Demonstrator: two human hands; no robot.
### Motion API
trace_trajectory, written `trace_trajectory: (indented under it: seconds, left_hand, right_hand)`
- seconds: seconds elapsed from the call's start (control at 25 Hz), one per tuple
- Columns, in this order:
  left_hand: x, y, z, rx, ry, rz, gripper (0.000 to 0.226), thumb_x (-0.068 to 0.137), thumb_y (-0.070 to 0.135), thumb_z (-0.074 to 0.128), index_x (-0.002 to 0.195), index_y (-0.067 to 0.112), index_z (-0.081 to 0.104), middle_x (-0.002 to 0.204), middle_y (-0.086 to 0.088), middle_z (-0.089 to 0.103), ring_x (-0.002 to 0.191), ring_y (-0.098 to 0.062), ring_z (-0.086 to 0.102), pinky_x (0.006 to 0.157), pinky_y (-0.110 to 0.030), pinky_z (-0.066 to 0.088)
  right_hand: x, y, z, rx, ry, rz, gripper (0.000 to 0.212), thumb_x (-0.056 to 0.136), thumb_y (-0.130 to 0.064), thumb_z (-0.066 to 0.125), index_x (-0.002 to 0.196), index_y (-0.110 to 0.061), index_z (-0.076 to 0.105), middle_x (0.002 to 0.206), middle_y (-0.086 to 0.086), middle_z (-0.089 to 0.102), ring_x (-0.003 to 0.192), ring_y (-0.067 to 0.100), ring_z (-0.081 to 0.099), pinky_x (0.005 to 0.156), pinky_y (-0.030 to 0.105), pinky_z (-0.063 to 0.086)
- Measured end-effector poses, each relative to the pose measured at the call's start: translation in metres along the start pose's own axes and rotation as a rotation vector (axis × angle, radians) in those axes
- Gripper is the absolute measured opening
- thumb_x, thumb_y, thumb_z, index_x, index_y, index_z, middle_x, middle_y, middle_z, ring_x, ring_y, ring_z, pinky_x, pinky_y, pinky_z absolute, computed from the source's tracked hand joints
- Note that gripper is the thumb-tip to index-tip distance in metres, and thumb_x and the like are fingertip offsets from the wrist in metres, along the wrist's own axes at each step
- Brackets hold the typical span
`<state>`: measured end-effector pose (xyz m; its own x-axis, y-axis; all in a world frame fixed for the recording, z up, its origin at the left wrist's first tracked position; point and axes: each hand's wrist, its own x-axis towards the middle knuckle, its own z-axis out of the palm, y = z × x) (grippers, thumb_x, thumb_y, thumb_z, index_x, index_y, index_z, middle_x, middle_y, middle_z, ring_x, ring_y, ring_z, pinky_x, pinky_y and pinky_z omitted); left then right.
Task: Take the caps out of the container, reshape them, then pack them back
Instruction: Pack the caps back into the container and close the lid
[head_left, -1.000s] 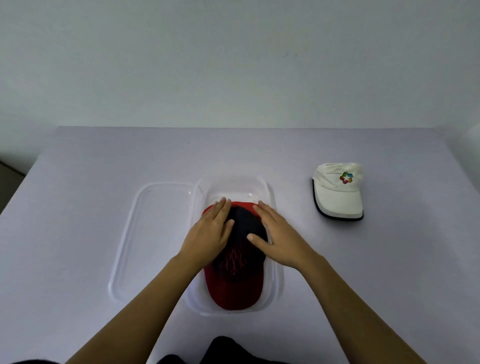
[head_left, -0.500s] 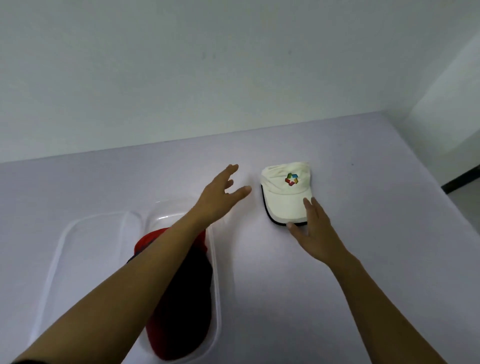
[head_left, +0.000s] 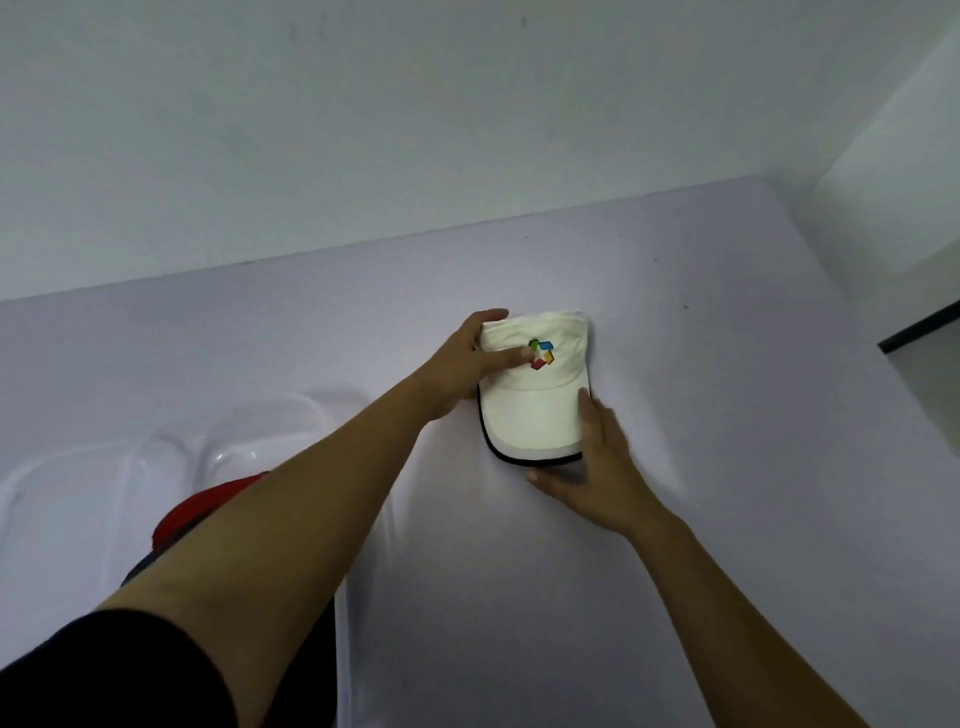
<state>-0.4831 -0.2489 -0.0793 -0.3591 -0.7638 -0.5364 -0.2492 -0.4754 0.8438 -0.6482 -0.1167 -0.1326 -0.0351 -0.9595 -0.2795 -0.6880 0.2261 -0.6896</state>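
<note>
A white cap (head_left: 535, 410) with a coloured logo and a dark-edged brim lies on the table, right of centre. My left hand (head_left: 467, 364) grips the left side of its crown, thumb on top near the logo. My right hand (head_left: 592, 462) holds the brim's near right corner, fingers under the edge. A red and dark cap (head_left: 208, 506) sits in the clear plastic container (head_left: 234, 447) at the lower left, mostly hidden behind my left forearm.
The container's clear lid (head_left: 62, 483) lies flat to its left. The lilac table (head_left: 727, 467) ends at a white wall at the back and drops off at the right edge, where a dark floor strip (head_left: 919, 327) shows.
Both hands left the red cap in the container and reached right. They now hold the white cap, left on the crown and right on the brim. My view has swung right.
</note>
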Motion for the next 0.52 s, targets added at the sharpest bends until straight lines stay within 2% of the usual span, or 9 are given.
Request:
trace_trajectory:
  seconds: [0.08, 0.16, 0.24, 0.36, 0.4, 0.52]
  left_hand:
    - [0.008, 0.001, -0.001, -0.048, 0.009, -0.02, 0.059, 0.074, 0.02, 0.079, 0.125, 0.032, 0.05, 0.115, 0.01, 0.057, 0.106, -0.017, 0.055, 0.077, -0.036, 0.051]
    - [0.008, 0.004, -0.005, -0.001, -0.034, -0.051, 0.053, 0.073, 0.016, 0.079, 0.119, 0.033, 0.058, 0.113, 0.009, 0.061, 0.1, -0.014, 0.057, 0.078, -0.039, 0.051]
    - [0.003, 0.005, -0.009, 0.099, -0.093, -0.108, 0.044, 0.071, 0.018, 0.08, 0.11, 0.032, 0.066, 0.112, 0.006, 0.066, 0.099, -0.016, 0.06, 0.079, -0.043, 0.052]
    - [-0.006, 0.002, -0.015, 0.184, -0.138, -0.171, 0.028, 0.075, 0.023, 0.077, 0.101, 0.025, 0.069, 0.115, -0.002, 0.067, 0.106, -0.023, 0.061, 0.088, -0.051, 0.052]
    - [-0.007, 0.001, -0.016, 0.19, -0.137, -0.17, 0.025, 0.076, 0.024, 0.075, 0.1, 0.024, 0.069, 0.115, -0.003, 0.068, 0.107, -0.024, 0.061, 0.089, -0.05, 0.051]
    - [-0.012, -0.003, -0.018, 0.159, -0.138, -0.128, 0.017, 0.078, 0.025, 0.071, 0.094, 0.029, 0.067, 0.107, 0.0, 0.068, 0.1, -0.024, 0.06, 0.087, -0.047, 0.047]
  right_hand:
    - [0.001, 0.002, 0.001, 0.023, 0.058, -0.02, 0.106, 0.069, -0.044, 0.074, 0.147, -0.008, 0.013, 0.145, 0.017, 0.028, 0.134, 0.028, 0.029, 0.104, 0.024, 0.024]
    - [0.0, 0.002, -0.001, 0.009, 0.073, -0.045, 0.096, 0.072, -0.033, 0.074, 0.146, -0.005, 0.019, 0.142, 0.018, 0.034, 0.131, 0.029, 0.034, 0.104, 0.023, 0.025]
    - [-0.005, 0.004, 0.002, -0.025, 0.064, -0.072, 0.093, 0.071, -0.043, 0.067, 0.145, -0.006, 0.023, 0.143, 0.016, 0.037, 0.133, 0.031, 0.034, 0.11, 0.033, 0.027]
    - [-0.015, 0.003, 0.008, -0.025, 0.034, -0.065, 0.094, 0.071, -0.056, 0.057, 0.146, -0.011, 0.023, 0.149, 0.009, 0.034, 0.139, 0.03, 0.028, 0.117, 0.041, 0.019]
    - [-0.019, 0.0, 0.009, -0.016, 0.041, -0.06, 0.093, 0.071, -0.055, 0.058, 0.146, -0.012, 0.023, 0.149, 0.009, 0.034, 0.139, 0.029, 0.029, 0.116, 0.041, 0.021]
    - [-0.031, -0.014, 0.012, 0.054, 0.052, -0.031, 0.093, 0.071, -0.046, 0.066, 0.147, -0.014, 0.021, 0.147, 0.006, 0.034, 0.133, 0.016, 0.032, 0.106, 0.027, 0.028]
